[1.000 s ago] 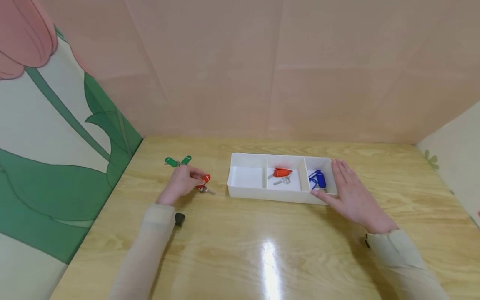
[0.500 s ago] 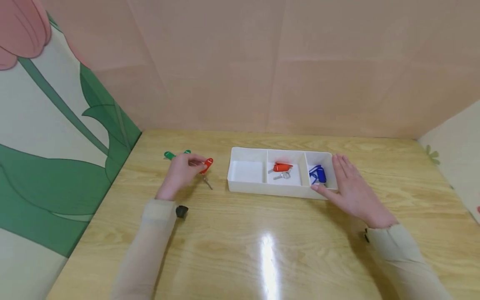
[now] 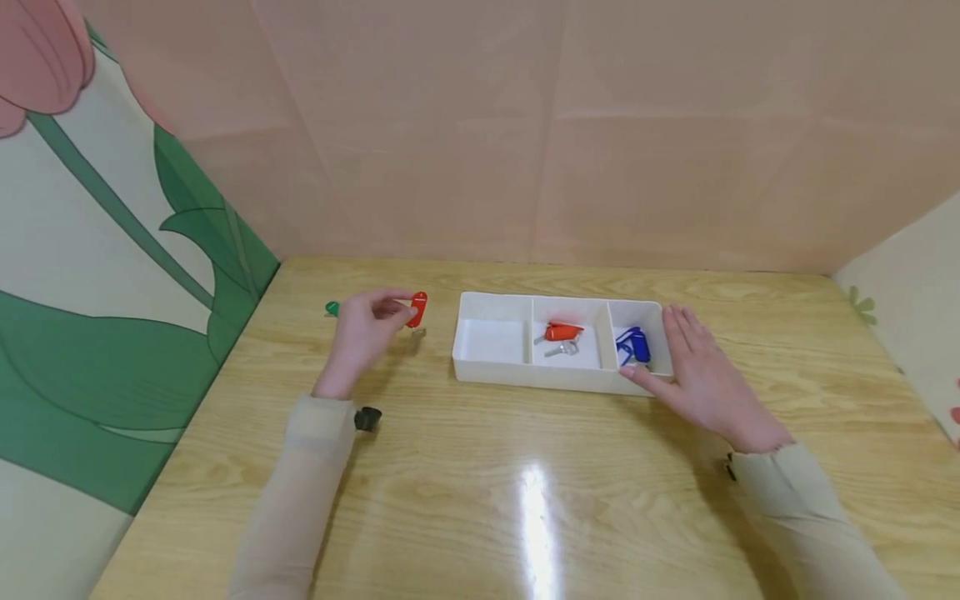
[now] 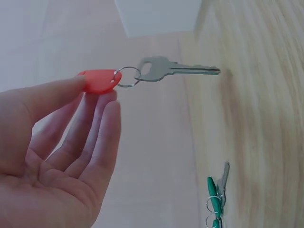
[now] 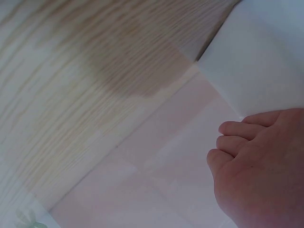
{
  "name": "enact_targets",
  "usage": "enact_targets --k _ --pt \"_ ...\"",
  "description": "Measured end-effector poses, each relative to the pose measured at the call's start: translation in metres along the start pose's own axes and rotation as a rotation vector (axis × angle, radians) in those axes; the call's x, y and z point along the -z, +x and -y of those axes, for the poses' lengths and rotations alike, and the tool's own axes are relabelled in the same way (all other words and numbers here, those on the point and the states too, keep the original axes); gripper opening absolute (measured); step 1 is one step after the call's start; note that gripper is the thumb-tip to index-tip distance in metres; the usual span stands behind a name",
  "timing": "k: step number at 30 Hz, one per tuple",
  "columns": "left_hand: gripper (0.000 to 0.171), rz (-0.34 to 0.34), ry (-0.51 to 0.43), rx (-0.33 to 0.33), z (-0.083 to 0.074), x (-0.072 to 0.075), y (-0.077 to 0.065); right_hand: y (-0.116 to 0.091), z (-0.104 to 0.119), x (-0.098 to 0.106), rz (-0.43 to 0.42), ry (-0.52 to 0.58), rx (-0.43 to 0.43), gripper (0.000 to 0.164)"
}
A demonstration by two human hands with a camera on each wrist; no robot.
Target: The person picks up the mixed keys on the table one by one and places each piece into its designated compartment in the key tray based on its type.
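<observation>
My left hand pinches a red key tag between thumb and fingertips, left of the white tray. In the left wrist view a silver key hangs from that tag by a split ring. My right hand rests against the tray's right end, fingers straight along the side wall and thumb at the front rim. The tray has three compartments. Red tags with a key lie in the middle one, and blue tags in the right one. The left compartment holds nothing.
Green key tags with rings and a key lie on the wooden table, mostly hidden behind my left hand in the head view. A pinkish-brown wall rises at the table's back edge, and a flower mural stands on the left.
My left hand has lifted the red tag and its key up off the table, moving slightly right and away from me. My right hand stays at the tray.
</observation>
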State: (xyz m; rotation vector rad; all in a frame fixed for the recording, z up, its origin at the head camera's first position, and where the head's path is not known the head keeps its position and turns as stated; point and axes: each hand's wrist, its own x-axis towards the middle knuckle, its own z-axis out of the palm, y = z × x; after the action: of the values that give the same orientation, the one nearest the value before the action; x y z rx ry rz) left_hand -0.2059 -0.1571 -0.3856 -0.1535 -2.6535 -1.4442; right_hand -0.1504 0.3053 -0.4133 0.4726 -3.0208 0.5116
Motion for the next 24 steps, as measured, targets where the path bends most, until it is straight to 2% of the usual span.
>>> enact_targets --k 8,17,24 --pt "0.019 -0.088 -0.073 -0.089 -0.006 -0.002 0.0 -0.001 0.0 0.0 -0.012 -0.001 0.005 0.107" --pt "0.016 -0.121 -0.157 -0.085 -0.013 -0.008 -0.004 -0.002 0.001 0.0 0.002 0.002 -0.013 0.108" --pt "0.017 -0.152 -0.192 -0.117 -0.017 -0.012 -0.004 -0.002 0.002 0.0 0.002 0.005 -0.015 0.108"
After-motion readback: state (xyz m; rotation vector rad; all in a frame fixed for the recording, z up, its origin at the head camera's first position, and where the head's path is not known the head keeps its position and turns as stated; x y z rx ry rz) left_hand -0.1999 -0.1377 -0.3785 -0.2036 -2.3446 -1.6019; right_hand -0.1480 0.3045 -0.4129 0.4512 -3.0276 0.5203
